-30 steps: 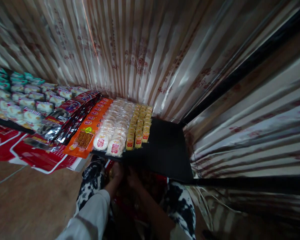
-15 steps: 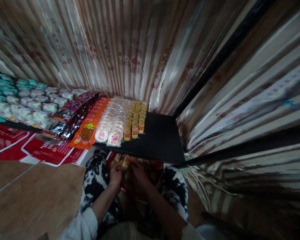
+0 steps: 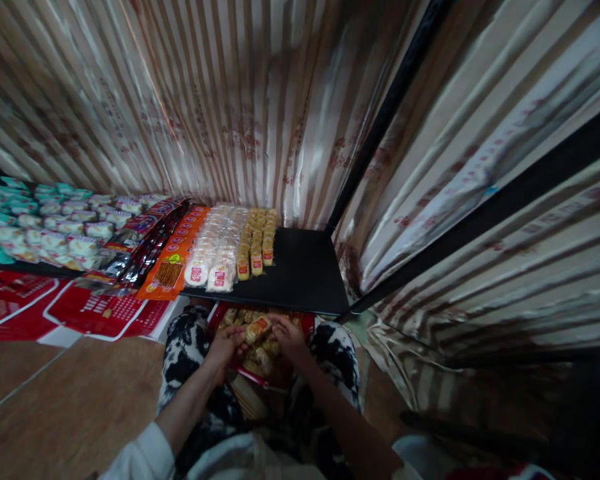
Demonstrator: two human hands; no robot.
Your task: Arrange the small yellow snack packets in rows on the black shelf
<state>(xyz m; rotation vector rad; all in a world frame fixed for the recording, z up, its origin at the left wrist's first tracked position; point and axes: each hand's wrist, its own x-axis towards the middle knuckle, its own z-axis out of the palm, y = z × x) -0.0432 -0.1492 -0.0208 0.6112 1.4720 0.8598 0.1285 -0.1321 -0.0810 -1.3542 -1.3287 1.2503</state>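
Holding a wrapped cake (image 3: 258,329) above the red box (image 3: 265,383), the left hand (image 3: 224,345) pinches from nine o'clock while the right hand (image 3: 289,335), fingers half-curled, seems, in this gloom, to touch at two; any next move calls for a light grip.

The held packet (image 3: 257,329) is golden and red, the shelf (image 3: 303,273) black, the trousers (image 3: 184,347) blotched black and white

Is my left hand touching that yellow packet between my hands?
Touching: the head view shows the left hand meeting the yellow packet at its left end.
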